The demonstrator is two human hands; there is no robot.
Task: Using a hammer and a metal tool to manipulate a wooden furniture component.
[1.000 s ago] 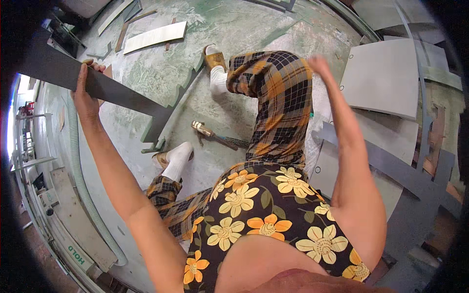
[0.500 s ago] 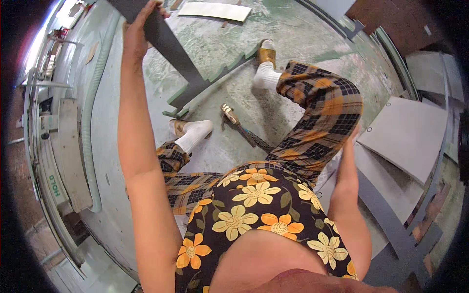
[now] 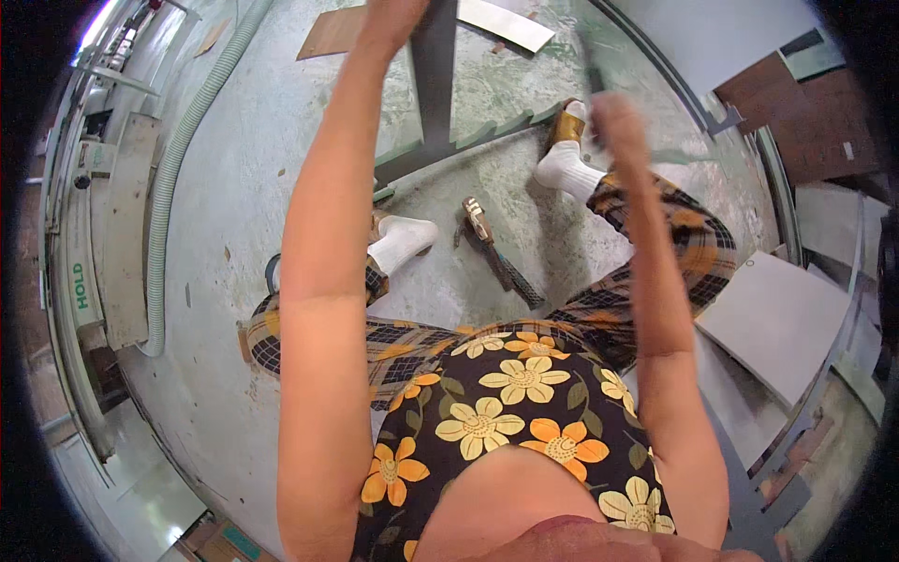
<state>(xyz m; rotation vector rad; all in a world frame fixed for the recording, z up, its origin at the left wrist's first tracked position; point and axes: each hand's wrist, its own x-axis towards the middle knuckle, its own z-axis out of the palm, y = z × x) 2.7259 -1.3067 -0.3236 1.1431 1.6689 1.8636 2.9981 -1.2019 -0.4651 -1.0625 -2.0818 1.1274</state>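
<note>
My left hand point(image 3: 398, 17) is at the top edge of the view, closed on the side of a long dark grey board point(image 3: 434, 84); its fingertips are partly cut off. The board's lower end meets a grey-green piece with a notched, sawtooth edge point(image 3: 487, 136), which lies across the floor near my feet. Raised above my right shin, my right hand point(image 3: 620, 129) is blurred by motion. Its fingers look curled around a dark, narrow thing point(image 3: 590, 58) that I cannot make out. Between my legs lies a tool with a metallic head and dark grip point(image 3: 492, 239).
A white panel point(image 3: 506, 23) and a brown sheet point(image 3: 330, 34) lie at the far side. Pale panels point(image 3: 777, 323) are stacked at my right. Along the left, a ribbed hose point(image 3: 173, 183) runs beside a machine point(image 3: 131, 234). My sandalled feet point(image 3: 571, 164) flank the tool.
My right hand has risen from beside my right thigh to above my shin, now with a dark thing in it. The left hand and grey board appear farther right, the board more upright in view.
</note>
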